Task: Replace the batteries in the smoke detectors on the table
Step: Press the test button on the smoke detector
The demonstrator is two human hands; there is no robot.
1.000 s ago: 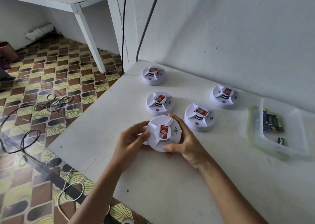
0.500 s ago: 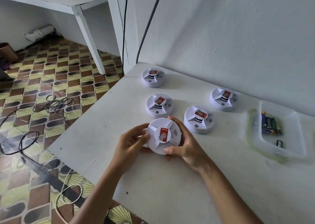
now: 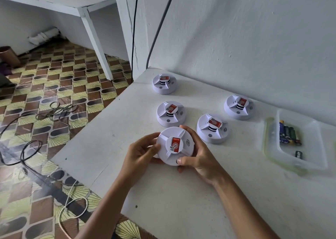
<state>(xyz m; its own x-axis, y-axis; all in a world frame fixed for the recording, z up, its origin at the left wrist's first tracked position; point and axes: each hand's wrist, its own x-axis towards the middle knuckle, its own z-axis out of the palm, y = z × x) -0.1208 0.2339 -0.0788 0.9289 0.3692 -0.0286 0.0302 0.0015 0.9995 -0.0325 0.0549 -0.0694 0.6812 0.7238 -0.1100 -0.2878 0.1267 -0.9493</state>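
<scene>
A person's left hand [image 3: 141,152] and right hand [image 3: 198,158] both clasp a white smoke detector [image 3: 175,146] by its rim just above the near table [image 3: 181,202], likely to twist it open, while spare batteries [image 3: 289,134] wait in a tray [image 3: 309,158] at right.

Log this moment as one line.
left hand + right hand: gripping round white smoke detector | four others on table | cover closed
</scene>
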